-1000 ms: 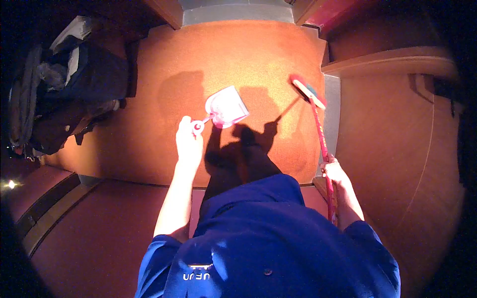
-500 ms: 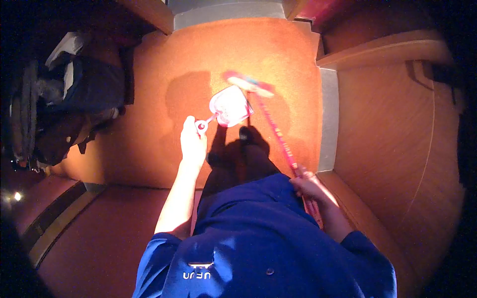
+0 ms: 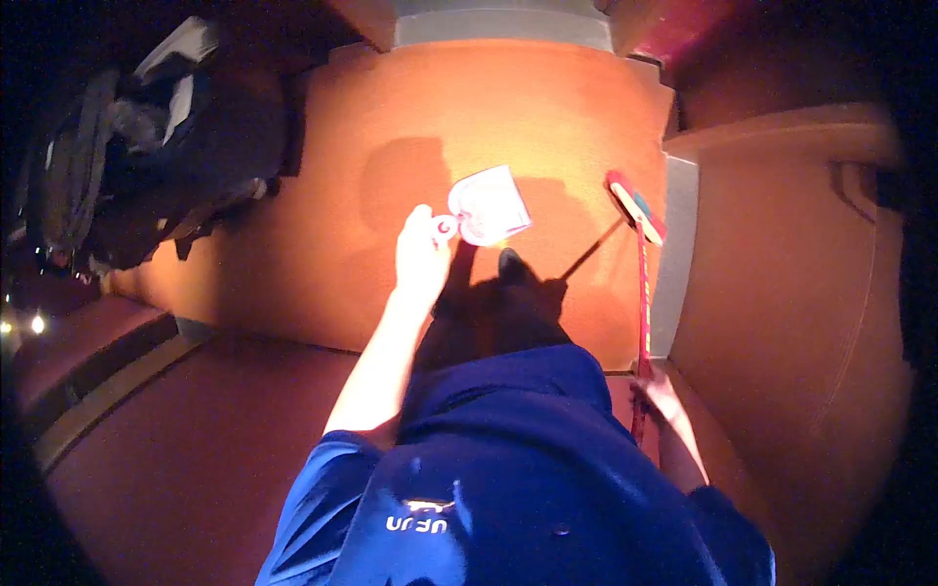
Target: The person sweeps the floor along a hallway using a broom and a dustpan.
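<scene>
My left hand (image 3: 422,252) is closed around the handle of a pale, pinkish dustpan (image 3: 494,207), whose pan reaches out to the right over the orange floor. Strong light washes out the pan's inside. On the other side, my right hand (image 3: 660,389) grips the red patterned stick of a broom (image 3: 643,293). The broom's head (image 3: 633,207), with reddish and teal parts, is tilted near the floor's right edge, apart from the dustpan. Whether its bristles touch the floor I cannot tell.
The orange floor (image 3: 528,98) is bounded by a grey strip (image 3: 681,254) and a brown panel (image 3: 782,293) on the right. Dark bags or clothing (image 3: 215,127) are piled at the left. A reddish surface (image 3: 215,420) lies at the lower left.
The broom's head has swung right, away from beside the dustpan to the floor's right edge. My right hand has shifted right and down with it. The view has also shifted slightly.
</scene>
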